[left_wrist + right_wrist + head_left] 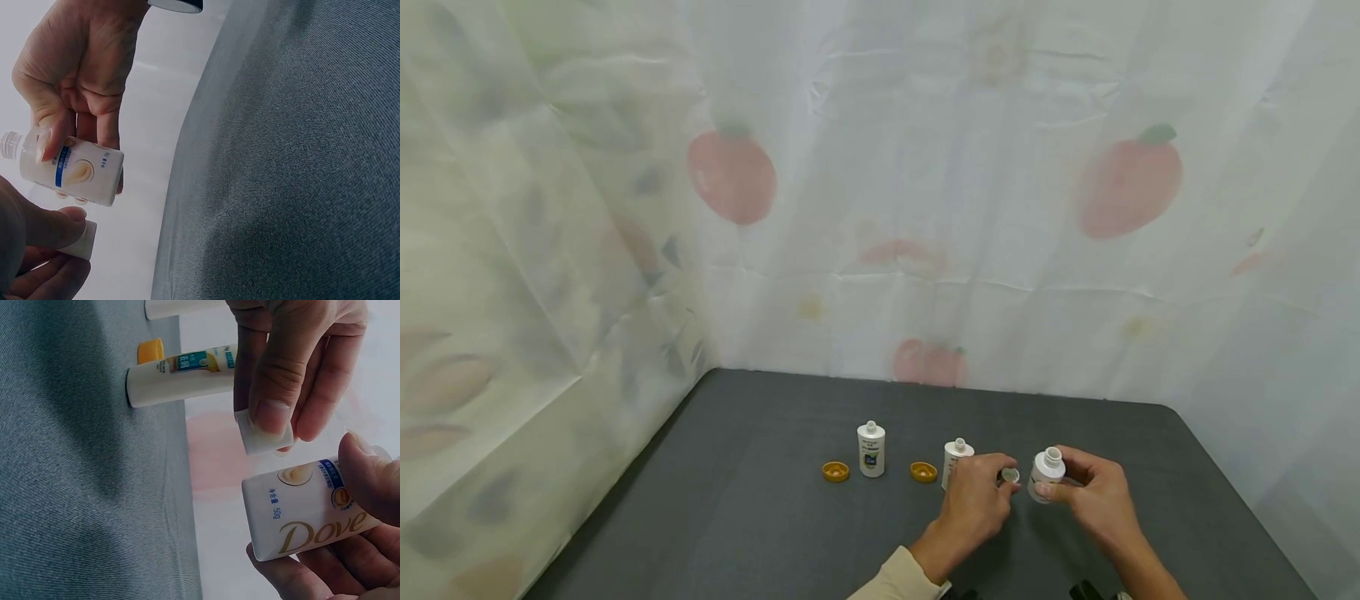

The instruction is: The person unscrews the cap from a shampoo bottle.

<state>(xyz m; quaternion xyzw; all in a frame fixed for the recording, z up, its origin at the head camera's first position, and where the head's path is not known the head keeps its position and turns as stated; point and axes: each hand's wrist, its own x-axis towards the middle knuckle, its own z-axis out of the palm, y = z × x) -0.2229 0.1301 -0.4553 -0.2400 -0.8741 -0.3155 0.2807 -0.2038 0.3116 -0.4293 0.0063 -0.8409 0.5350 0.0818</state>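
Observation:
My right hand grips a small white Dove bottle around its sides, lifted above the table. The bottle's neck is uncapped, with the bare threaded mouth showing in the left wrist view. Close beside it, my left hand pinches a white cap between thumb and fingers, apart from the bottle. In the head view the cap's hollow side faces up. A white bottle without a cap stands just behind my left hand, which partly covers it.
Another uncapped white bottle stands upright farther left. Two orange-yellow caps lie on the dark grey table, one of them, the right cap, between the two standing bottles. A pale curtain with fruit prints hangs behind the table.

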